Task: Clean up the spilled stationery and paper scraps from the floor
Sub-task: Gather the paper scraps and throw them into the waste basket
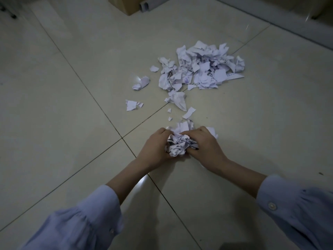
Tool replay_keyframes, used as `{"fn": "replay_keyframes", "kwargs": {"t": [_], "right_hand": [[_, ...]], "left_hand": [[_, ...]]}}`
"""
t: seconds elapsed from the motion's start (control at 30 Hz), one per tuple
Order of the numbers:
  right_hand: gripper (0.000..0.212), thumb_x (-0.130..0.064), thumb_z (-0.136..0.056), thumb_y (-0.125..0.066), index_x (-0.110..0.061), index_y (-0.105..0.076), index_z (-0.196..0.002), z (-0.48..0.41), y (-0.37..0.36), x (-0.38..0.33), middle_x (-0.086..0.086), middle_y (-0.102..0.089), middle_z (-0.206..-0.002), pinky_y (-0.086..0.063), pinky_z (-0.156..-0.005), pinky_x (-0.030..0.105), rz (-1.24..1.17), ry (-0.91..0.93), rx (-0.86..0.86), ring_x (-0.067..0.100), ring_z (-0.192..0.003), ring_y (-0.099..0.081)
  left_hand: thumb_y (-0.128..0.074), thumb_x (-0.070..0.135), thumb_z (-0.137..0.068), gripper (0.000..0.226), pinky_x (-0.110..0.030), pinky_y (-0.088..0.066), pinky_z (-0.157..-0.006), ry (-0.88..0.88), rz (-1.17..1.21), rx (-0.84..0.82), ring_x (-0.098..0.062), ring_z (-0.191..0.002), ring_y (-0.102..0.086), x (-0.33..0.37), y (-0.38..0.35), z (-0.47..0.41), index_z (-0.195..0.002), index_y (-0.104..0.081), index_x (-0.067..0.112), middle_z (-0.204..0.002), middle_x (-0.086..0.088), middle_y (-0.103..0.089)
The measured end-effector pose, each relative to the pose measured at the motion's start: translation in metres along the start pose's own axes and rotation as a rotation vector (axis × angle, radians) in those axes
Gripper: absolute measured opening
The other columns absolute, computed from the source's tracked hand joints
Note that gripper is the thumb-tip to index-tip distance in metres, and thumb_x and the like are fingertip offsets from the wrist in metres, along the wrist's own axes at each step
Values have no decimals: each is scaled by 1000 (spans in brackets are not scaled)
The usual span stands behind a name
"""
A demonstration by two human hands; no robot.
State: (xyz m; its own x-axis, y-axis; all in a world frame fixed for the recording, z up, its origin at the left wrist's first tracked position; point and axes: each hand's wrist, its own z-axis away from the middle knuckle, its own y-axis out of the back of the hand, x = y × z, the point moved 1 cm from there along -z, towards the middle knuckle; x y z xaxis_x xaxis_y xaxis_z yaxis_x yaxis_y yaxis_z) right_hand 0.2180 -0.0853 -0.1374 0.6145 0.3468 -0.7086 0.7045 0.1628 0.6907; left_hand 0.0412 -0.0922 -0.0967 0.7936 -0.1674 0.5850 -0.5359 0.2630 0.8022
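Your left sleeve (77, 219), soft pale-blue cloth gathered at the cuff, leads to your left hand (155, 148). Its fingers curl round the left side of a wad (177, 145) of crumpled white paper with dark print on it. Your right hand (203, 147) grips the same wad from the other side, fingers hooked over its top. The right sleeve (295, 210) carries a round pale button. The wad sits low over the floor (54, 123), just right of where four tiles meet; you cannot tell whether it touches the tile.

Beyond the hands, left to right, lie a flat torn scrap (132, 105) with ragged edges, a small tight ball (142, 83), and a loosely crumpled sheet (177, 100) with a pointed corner. Then comes the pile (201, 69), a wide heap of creased and torn white pieces, some printed, well apart from the wad. Small flakes (170, 118) lie between the sheet and the wad.

The floor is glossy cream tile with thin dark grout lines, dimly lit. At the far edge stands a brown cardboard box (124, 4) with a grey rail (153, 3) beside it, and a pale skirting (288, 20) runs along the right.
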Motion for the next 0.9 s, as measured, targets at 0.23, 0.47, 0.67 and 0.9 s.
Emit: {"fn": "replay_keyframes", "kwargs": {"t": [0.23, 0.47, 0.67, 0.9], "right_hand": [[27, -2, -72, -67, -13, -71, -97, 5, 28, -21, 3, -71, -86, -45, -70, 32, -136, -179, 84, 22, -81, -61], [25, 3, -67, -64, -10, -70, -87, 4, 81, -30, -2, -67, -73, -39, -59, 13, -170, -257, 215, 7, -66, -56], [14, 1, -69, -67, -7, -67, -80, 9, 145, -33, 0, -64, -70, -36, -57, 11, -92, -276, 327, 12, -67, -56], [10, 1, -69, -67, -5, -67, -78, 37, 226, -38, 0, -62, -67, -38, -55, 20, -58, -371, 491, 8, -62, -50]], "left_hand": [[-77, 30, -73, 35, -31, -34, -67, -7, -92, 14, -28, -84, -52, 25, 6, -9, -92, -62, 4, -92, -13, -59], [-79, 26, -71, 35, -30, -17, -58, -110, -98, 69, -23, -71, -42, 78, 24, -27, -81, -57, 0, -80, -15, -55], [-75, 20, -75, 31, -24, -21, -61, -240, -147, 59, -31, -91, -54, 145, 35, -47, -93, -60, -1, -96, -18, -61], [-75, 16, -73, 25, -29, -39, -67, -369, -133, 40, -30, -88, -60, 224, 37, -71, -89, -61, 2, -93, -16, -66]]}}
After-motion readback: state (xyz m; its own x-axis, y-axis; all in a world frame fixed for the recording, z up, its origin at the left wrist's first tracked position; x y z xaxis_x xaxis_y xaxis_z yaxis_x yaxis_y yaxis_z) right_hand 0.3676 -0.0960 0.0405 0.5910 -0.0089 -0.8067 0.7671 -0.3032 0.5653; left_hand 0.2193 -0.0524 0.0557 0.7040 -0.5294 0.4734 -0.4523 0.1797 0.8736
